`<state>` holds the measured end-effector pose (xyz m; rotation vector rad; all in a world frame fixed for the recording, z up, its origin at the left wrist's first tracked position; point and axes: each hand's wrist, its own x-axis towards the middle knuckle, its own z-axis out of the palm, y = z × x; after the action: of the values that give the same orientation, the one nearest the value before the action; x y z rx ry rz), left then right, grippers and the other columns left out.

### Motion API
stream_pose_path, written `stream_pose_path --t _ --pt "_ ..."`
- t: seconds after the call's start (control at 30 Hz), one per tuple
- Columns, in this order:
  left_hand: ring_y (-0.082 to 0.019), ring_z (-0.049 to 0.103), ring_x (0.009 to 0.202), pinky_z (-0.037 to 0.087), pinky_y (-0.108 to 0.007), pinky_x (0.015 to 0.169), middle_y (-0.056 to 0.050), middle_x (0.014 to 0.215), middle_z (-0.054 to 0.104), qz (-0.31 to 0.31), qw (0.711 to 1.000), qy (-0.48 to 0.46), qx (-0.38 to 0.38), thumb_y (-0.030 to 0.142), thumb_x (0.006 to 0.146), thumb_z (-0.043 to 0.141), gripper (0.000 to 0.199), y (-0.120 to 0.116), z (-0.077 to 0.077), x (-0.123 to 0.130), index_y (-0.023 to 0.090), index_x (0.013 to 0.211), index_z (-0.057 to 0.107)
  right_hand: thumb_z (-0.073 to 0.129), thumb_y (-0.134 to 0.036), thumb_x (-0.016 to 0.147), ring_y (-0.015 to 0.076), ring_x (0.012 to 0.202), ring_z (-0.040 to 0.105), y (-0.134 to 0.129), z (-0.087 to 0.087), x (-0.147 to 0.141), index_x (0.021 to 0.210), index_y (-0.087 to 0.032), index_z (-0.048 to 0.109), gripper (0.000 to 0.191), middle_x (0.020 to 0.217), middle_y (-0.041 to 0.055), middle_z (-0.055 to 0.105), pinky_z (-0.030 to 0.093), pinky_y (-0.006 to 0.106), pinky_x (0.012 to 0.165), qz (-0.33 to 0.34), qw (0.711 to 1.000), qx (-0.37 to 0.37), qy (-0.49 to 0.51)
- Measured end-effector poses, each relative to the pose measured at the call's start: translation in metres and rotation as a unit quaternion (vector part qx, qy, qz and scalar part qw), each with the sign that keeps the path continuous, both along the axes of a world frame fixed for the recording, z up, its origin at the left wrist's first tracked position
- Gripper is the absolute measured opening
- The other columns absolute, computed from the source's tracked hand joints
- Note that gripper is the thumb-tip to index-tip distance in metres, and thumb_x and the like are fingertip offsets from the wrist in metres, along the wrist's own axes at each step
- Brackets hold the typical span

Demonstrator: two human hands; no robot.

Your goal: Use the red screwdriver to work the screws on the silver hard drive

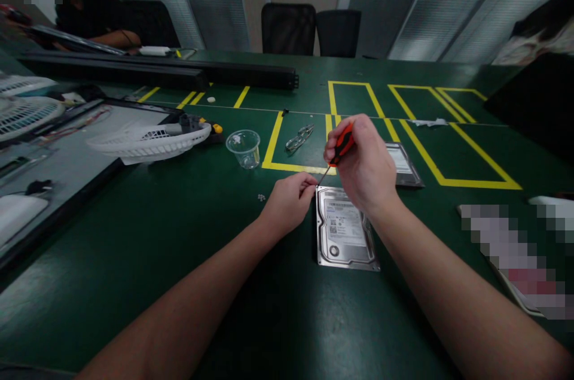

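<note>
A silver hard drive (345, 233) with a white label lies flat on the green table. My right hand (365, 161) is wrapped round a red and black screwdriver (343, 144), whose tip points down at the drive's far left corner. At that same corner, the fingers of my left hand (291, 200) are pinched together beside the tip; what they hold, if anything, is hidden. Several tiny screws (261, 197) lie left of my left hand. Beyond them stands a clear plastic cup (244, 149). A second drive (402, 166) is partly behind my right hand.
Clear-lensed glasses (299, 139) lie beyond the drive. White fan covers (150, 142) and a large grey panel (85, 149) occupy the left. Long black bars (179, 72) lie at the back. A person sits at the far left. Yellow tape (479, 184) marks the table.
</note>
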<state>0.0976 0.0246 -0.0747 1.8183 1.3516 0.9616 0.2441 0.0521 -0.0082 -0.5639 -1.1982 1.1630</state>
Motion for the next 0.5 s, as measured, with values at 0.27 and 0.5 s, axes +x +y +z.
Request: stream_pose_path --t 0.27,0.5 --pt "-0.017 0.075 0.081 0.06 -0.03 0.078 -0.003 0.09 0.08 -0.028 0.999 0.014 0.002 0.011 0.096 0.063 0.013 0.006 0.006 -0.001 0.02 0.095 0.073 0.07 -0.058 0.097 0.0126 0.07 0.054 0.011 0.025 0.003 0.082 -0.022 0.068 0.039 0.08 -0.0001 0.064 0.043 0.028 0.061 -0.021 0.977 0.032 -0.208" --pt "-0.018 0.074 0.078 0.059 -0.029 0.073 -0.005 0.089 0.079 -0.047 0.998 0.016 -0.029 0.01 0.095 0.062 0.013 0.011 0.014 -0.006 0.018 0.096 0.072 0.089 -0.045 0.082 0.0151 0.064 0.048 0.02 0.041 0.019 0.068 -0.025 0.055 0.043 0.063 -0.0021 0.051 0.038 0.03 0.055 -0.069 0.957 0.059 -0.275"
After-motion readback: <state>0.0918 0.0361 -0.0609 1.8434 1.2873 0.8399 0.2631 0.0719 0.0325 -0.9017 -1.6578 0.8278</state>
